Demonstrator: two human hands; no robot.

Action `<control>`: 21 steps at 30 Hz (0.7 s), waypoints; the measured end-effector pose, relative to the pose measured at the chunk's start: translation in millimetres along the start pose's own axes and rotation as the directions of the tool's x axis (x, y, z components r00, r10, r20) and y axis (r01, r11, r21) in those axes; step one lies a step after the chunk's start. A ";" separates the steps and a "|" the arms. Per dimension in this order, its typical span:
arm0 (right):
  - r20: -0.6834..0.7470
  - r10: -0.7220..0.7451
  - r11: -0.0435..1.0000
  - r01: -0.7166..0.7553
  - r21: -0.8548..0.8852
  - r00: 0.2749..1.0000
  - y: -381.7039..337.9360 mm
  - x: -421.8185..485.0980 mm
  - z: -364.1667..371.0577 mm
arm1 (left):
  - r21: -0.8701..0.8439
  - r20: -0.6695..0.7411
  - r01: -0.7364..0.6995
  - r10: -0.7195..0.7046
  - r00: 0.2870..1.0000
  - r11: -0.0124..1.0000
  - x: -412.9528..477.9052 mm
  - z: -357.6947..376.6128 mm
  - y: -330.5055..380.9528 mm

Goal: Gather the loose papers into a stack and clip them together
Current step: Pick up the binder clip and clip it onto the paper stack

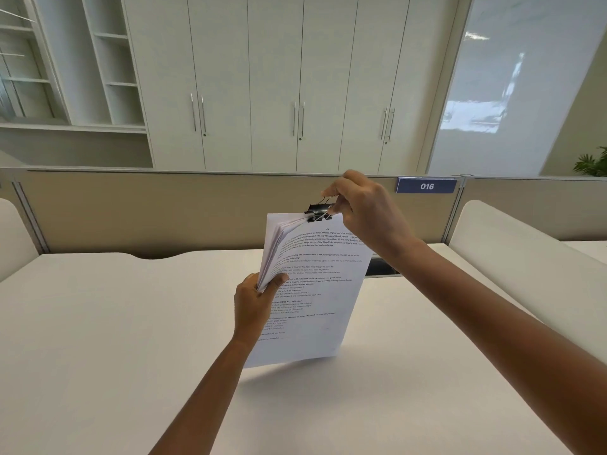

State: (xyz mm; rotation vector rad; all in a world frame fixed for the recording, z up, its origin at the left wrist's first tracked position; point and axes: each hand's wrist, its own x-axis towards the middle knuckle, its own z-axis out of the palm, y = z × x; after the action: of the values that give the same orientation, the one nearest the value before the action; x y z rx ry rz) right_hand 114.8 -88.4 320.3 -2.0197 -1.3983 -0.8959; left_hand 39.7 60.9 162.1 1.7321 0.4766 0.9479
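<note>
1. Stack [315,290]: printed white sheets, held upright over the tabletop [131,323], tilted slightly, printed side facing the camera. Whether the bottom edge touches the tabletop cannot be told.
2. Left hand [256,307]: grips the stack at its left edge, below mid-height. The thumb lies on the front sheet and the fingers are curled behind.
3. Right hand [364,208]: raised at the top edge of the stack. Fingers and thumb are curled and pinch the wire handles of the clip [318,212].
4. Clip: black binder type with silver wire handles. It sits on the top edge of the stack, right of centre. The sheets fan apart to the left of it, along the upper left corner.
5. Tabletop: white, with a shadow directly beneath the stack.
6. Partition [164,208]: beige panel along the far edge of the tabletop. A blue label [426,186] reading "016" is fixed at its top right.
7. Background: white cabinets [279,77] with metal handles behind the partition, open shelves [108,60] to the left, a plant [593,164] at the far right.
</note>
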 end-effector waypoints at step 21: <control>0.130 -0.030 0.994 0.017 0.104 0.991 -24.5 4.1 -1.9 | 0.014 0.040 -0.024 0.023 0.999 1.000 -4.9 -1.7 1.7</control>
State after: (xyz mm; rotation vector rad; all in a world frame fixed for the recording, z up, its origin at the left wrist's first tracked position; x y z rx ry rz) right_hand 92.3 -79.2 325.9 -2.0198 -1.5103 -0.6961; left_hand 35.1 57.8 162.0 1.7700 0.4391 0.9270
